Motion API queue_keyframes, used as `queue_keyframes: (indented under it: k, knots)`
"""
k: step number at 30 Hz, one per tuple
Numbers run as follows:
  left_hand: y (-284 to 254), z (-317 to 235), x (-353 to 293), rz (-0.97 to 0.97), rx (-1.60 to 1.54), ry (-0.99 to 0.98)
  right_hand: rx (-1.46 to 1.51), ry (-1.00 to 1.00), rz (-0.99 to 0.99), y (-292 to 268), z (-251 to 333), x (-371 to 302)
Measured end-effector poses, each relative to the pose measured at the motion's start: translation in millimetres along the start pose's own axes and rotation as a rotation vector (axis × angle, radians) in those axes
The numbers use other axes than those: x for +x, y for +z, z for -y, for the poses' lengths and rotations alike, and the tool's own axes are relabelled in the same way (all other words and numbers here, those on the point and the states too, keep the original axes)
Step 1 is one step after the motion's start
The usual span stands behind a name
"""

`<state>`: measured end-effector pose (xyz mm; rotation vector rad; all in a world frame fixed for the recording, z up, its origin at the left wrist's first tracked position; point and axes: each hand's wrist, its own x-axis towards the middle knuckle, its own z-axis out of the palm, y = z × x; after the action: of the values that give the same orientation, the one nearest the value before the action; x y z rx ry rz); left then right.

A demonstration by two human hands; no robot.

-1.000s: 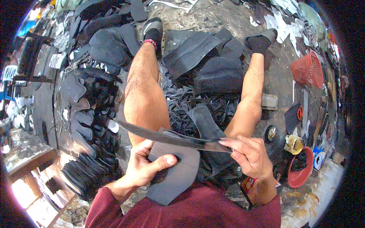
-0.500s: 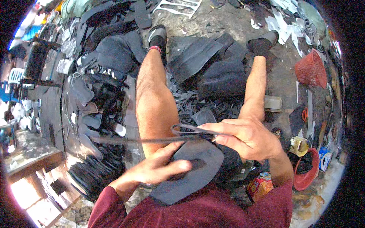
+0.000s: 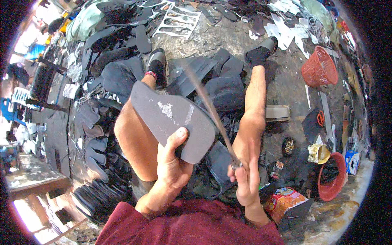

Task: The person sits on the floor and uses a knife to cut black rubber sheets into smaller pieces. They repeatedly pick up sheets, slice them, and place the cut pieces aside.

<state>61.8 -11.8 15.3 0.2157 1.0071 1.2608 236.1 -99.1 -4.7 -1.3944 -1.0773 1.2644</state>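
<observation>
The floor [image 3: 220, 38] is worn, stained and littered with dark offcuts and pale scraps around the seated person's bare legs. The left hand [image 3: 174, 171] has its thumb pressed flat on the upper face of a grey sole-shaped piece [image 3: 167, 118], other fingers mostly hidden beneath; the grasp appears firm at the near end, and the piece reaches forward from these fingers over the left leg. Its face carries white scuffs just beyond the thumb. The right hand [image 3: 247, 179] has its fingers closed about the near end of a long thin strip [image 3: 216, 114], which runs forward and leftward past the piece's right edge; it is too blurred to tell whether this is a blade, or whether it touches that edge. In this inspector's judgement, good handling calls for the thumb well back from the edge, the piece held steady, and the strip directed clear of both legs. Ahead of the fingers lie black sheets [image 3: 222, 92]; just right of the right-hand fingers, a red-orange packet [image 3: 286, 200]; farther right, a red bowl [image 3: 331, 185]; well ahead and right, a red basket [image 3: 320, 67]; left of the left-hand fingers, stacked dark pieces [image 3: 96, 202].
</observation>
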Motion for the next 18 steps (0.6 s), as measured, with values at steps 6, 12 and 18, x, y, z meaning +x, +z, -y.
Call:
queue_keyframes:
  k: [6,12,18]
  knots:
    - [-31.3,23.6,4.0,-0.059,0.044,-0.007,-0.542,-0.185,-0.031,-38.2,-38.1,-37.7]
    - [-67.2,28.8,-0.8,0.021,0.153,0.013,-0.607,-0.313,0.095,-22.2,-12.0,11.4]
    - [-88.7,28.9,-10.0,0.156,0.352,-0.027,-0.465,-0.316,0.184,26.3,-16.9,66.1]
